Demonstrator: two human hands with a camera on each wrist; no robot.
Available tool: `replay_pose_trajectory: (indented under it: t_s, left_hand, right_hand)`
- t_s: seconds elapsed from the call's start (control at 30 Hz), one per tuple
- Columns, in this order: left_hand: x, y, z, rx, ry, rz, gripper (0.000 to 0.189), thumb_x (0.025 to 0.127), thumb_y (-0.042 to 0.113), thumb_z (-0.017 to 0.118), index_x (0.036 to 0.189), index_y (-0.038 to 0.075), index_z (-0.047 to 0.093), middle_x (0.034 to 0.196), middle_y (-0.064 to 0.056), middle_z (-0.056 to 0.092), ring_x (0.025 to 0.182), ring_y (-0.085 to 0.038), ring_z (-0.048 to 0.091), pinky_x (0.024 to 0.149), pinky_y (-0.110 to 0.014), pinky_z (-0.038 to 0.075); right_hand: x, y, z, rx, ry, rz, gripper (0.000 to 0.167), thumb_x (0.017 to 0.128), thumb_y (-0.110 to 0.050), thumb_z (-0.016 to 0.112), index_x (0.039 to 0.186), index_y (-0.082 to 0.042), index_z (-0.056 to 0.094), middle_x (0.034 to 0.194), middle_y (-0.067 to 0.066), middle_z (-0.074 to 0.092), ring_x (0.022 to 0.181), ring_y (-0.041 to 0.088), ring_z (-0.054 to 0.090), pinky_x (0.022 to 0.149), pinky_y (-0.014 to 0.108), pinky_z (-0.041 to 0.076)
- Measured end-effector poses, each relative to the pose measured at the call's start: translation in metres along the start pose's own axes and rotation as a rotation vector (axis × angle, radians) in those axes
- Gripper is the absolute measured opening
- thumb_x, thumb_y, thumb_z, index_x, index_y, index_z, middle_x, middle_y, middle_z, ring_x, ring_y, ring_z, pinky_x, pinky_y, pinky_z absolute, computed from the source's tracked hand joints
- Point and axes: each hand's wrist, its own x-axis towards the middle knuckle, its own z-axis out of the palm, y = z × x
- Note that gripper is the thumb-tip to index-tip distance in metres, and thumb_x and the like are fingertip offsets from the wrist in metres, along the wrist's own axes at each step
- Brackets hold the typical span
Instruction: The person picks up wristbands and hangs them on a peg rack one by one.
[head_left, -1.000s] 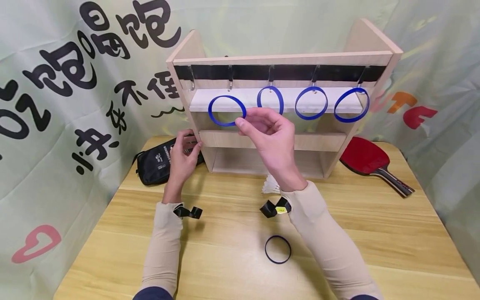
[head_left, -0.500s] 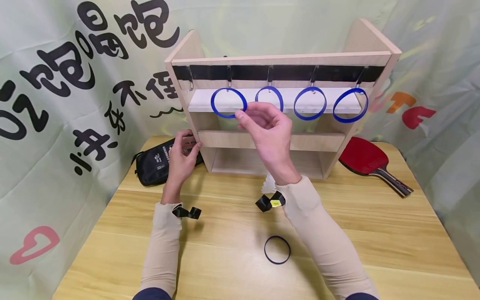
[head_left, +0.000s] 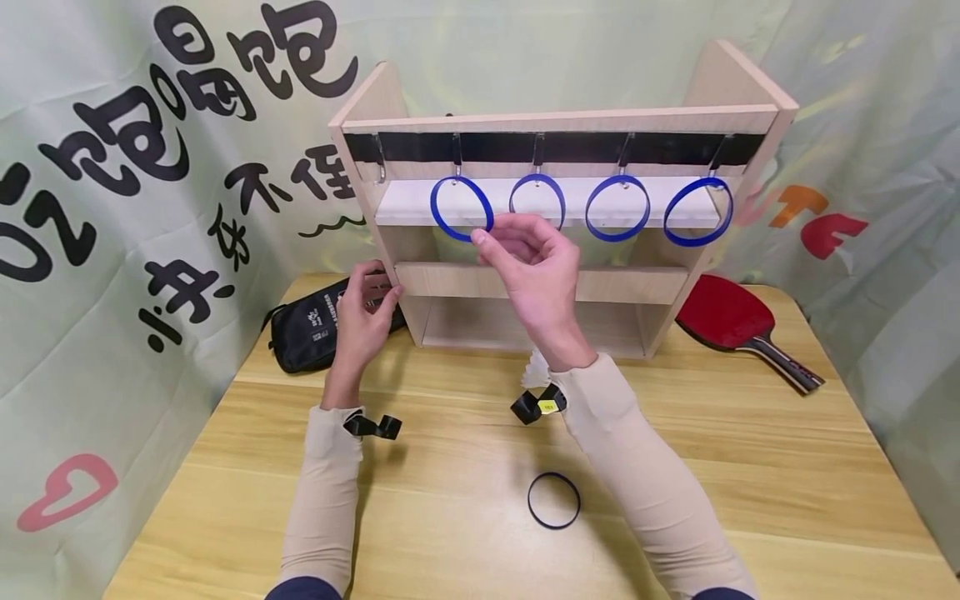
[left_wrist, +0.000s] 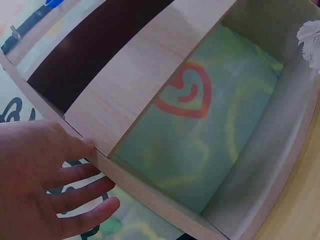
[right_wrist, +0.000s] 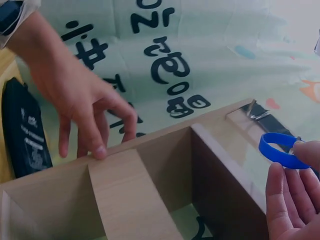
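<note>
A blue ring (head_left: 438,218) hangs at the second hook from the left on a light wooden rack (head_left: 540,283). My right hand (head_left: 542,271) pinches its lower right edge between thumb and fingers; the right wrist view shows the thumb on top of the band. Whether the hook bears the ring's weight, I cannot tell. Three more blue rings (head_left: 618,237) hang on the hooks to the right. My left hand (head_left: 365,308) touches the rack's left side panel (left_wrist: 145,187), thumb on the front edge, fingers loosely bent along the outside.
A dark blue ring (head_left: 554,527) lies on the wooden table (head_left: 450,500). Behind my left hand is a black pouch (head_left: 303,333). A red table tennis bat (head_left: 723,312) lies right of the rack. A white shuttlecock (head_left: 536,371) sits partly hidden by my right wrist.
My right hand has brought the blue ring up and slightly right to the second hook, then lowered a little; the ring now tilts. My left hand has stayed at the rack's side.
</note>
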Motion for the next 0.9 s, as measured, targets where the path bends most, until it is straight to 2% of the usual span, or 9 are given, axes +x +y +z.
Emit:
replay_pose_trajectory:
  t_s: [0.17,0.2,0.4,0.43,0.7,0.9]
  left_hand:
    - [0.0,0.0,0.0,-0.002,-0.002,-0.004,0.037,0.106,0.013,0.073,0.14,0.008,0.06,0.128,-0.022,0.076,0.109,-0.04,0.076,0.079,-0.02,0.056]
    - [0.0,0.0,0.0,-0.001,-0.002,-0.004,0.037,0.106,0.013,0.073,0.14,0.008,0.06,0.127,-0.022,0.076,0.109,-0.04,0.076,0.079,-0.02,0.055]
    - [0.0,-0.001,0.0,0.002,-0.001,-0.003,0.038,0.106,0.014,0.073,0.141,0.006,0.06,0.128,-0.022,0.076,0.11,-0.041,0.076,0.079,-0.02,0.055]
    - [0.0,-0.001,0.0,0.001,-0.001,-0.005,0.038,0.106,0.014,0.072,0.141,0.006,0.06,0.129,-0.022,0.075,0.11,-0.041,0.076,0.079,-0.019,0.055]
    - [-0.002,-0.001,0.002,-0.003,-0.005,-0.014,0.038,0.106,0.012,0.072,0.142,0.006,0.059,0.13,-0.024,0.074,0.112,-0.042,0.075,0.08,-0.013,0.052]
    - [-0.001,0.001,0.001,0.006,-0.003,-0.016,0.039,0.106,0.013,0.072,0.143,0.007,0.059,0.131,-0.023,0.075,0.112,-0.041,0.075,0.08,-0.015,0.052]
  right_hand:
    - [0.0,0.005,-0.001,-0.046,0.0,-0.009,0.019,0.091,-0.003,0.088,0.108,-0.003,0.078,0.094,-0.004,0.081,0.083,0.02,0.08,0.081,0.032,0.067]
    - [0.0,0.006,-0.001,-0.055,-0.002,-0.009,0.02,0.091,-0.004,0.088,0.109,-0.002,0.078,0.094,-0.004,0.081,0.084,0.024,0.081,0.081,0.032,0.067]
    - [-0.002,0.008,-0.004,-0.118,-0.027,0.012,0.024,0.092,-0.008,0.087,0.113,0.0,0.08,0.1,0.001,0.083,0.087,0.016,0.081,0.085,0.028,0.066]
    - [-0.003,0.01,-0.004,-0.125,-0.036,0.016,0.024,0.093,-0.008,0.087,0.114,0.0,0.08,0.101,0.002,0.083,0.086,0.011,0.08,0.085,0.028,0.066]
    - [-0.017,0.019,-0.011,-0.227,-0.123,0.06,0.021,0.094,-0.009,0.087,0.112,-0.001,0.08,0.107,0.015,0.083,0.087,0.01,0.079,0.086,0.027,0.065]
    - [-0.034,0.021,-0.017,-0.249,-0.197,0.132,0.02,0.095,-0.009,0.085,0.113,-0.001,0.08,0.106,0.014,0.083,0.089,0.012,0.079,0.089,0.027,0.065]
